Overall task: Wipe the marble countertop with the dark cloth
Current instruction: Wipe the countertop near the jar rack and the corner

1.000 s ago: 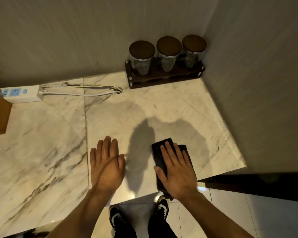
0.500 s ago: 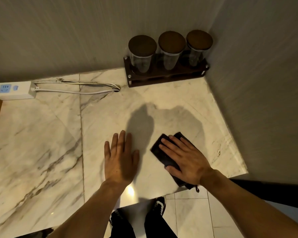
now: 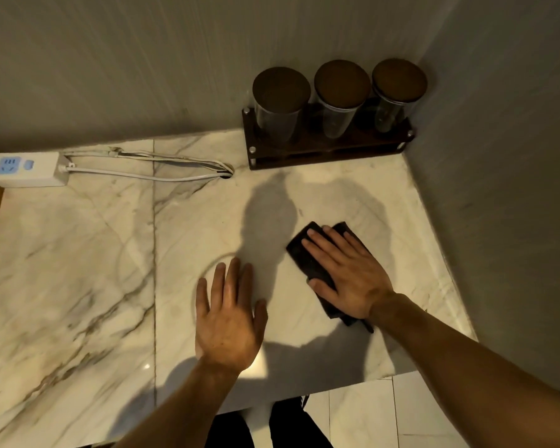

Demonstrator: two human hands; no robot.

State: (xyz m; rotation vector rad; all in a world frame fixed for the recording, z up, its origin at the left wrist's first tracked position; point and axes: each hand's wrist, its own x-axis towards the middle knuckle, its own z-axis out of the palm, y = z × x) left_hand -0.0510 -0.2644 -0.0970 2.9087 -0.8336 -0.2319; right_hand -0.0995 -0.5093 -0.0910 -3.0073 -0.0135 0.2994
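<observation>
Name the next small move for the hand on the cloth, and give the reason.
Probably slide the right hand and dark cloth onward toward the jar rack: the cloth lies flat under the palm, and bare marble countertop remains ahead.

The right hand (image 3: pixel 346 273) hides much of the dark cloth (image 3: pixel 307 257); the power strip (image 3: pixel 23 171) is cut off.

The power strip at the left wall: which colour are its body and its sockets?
White body with pale blue sockets on the white power strip, seen in the head view.
</observation>
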